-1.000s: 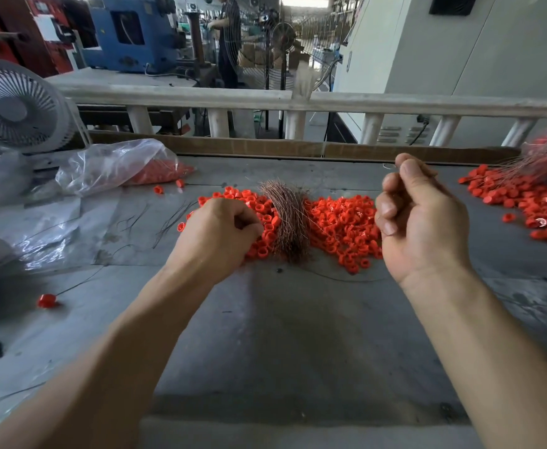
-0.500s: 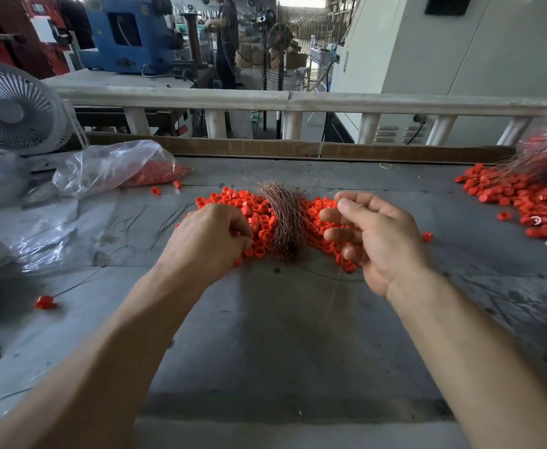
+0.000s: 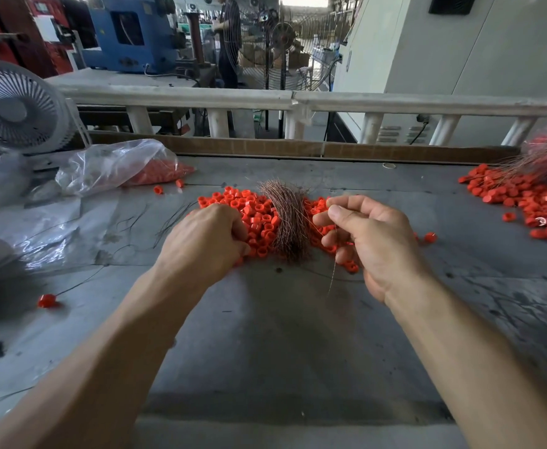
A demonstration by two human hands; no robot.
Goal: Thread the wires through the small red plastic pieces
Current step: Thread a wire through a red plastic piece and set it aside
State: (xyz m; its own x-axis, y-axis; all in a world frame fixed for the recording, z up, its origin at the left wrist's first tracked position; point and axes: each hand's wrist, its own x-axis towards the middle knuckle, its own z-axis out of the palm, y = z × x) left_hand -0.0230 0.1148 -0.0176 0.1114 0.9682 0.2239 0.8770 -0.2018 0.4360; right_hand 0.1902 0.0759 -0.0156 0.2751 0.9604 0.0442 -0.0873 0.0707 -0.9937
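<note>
A heap of small red plastic pieces [image 3: 259,215] lies mid-table, with a bundle of thin copper wires [image 3: 286,218] laid across it. My left hand [image 3: 207,241] rests on the heap's left side with its fingers curled down among the pieces; whether it holds one is hidden. My right hand [image 3: 369,234] sits just right of the bundle. Its thumb and forefinger pinch a single copper wire [image 3: 333,270] that hangs down toward the table.
A second heap of red pieces with wires [image 3: 531,202] lies at the far right. A plastic bag of red pieces [image 3: 119,166] and a white fan [image 3: 16,108] stand at the left. One threaded piece [image 3: 47,300] lies near the left. A wooden strip [image 3: 265,147] edges the table's back.
My right hand has come down from the raised position at the right to the wire bundle and now pinches a single wire. My left hand stayed on the heap.
</note>
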